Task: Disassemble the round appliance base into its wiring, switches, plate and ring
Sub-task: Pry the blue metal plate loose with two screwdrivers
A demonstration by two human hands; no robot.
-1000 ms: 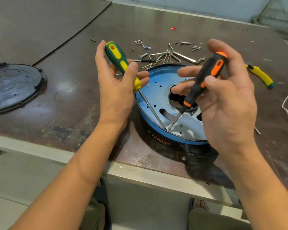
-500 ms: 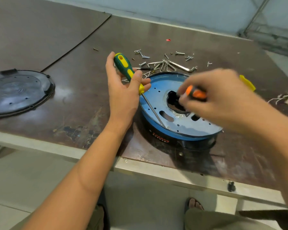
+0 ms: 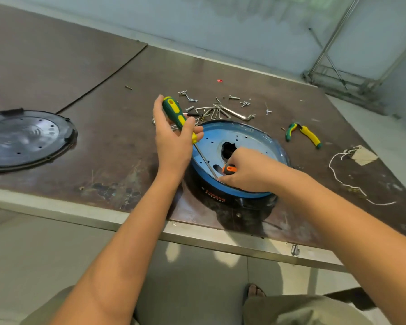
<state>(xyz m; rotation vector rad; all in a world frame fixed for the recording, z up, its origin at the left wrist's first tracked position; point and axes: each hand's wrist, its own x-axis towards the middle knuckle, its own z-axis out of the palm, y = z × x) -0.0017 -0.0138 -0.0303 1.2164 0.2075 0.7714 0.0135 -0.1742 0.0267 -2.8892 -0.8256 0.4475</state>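
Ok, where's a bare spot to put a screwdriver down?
Bare brown table lies between the black round cover and the blue round base. Crowded: silver screws and hex keys behind the base, yellow-green pliers and white wire to its right.

Blue-topped round base [image 3: 256, 137] with black side; green-and-yellow screwdriver [image 3: 177, 117]; orange-and-black screwdriver [image 3: 229, 169]; green-and-yellow pliers [image 3: 302, 133]; black round cover [image 3: 26, 139]; silver screws [image 3: 220, 106]; mottled brown desk [image 3: 103, 160].

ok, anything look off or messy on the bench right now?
Loose screws and hex keys lie scattered behind the round base, not in any tray. A white wire trails loose at the right. The table is stained and worn near its front edge. Nothing looks spilled or broken.
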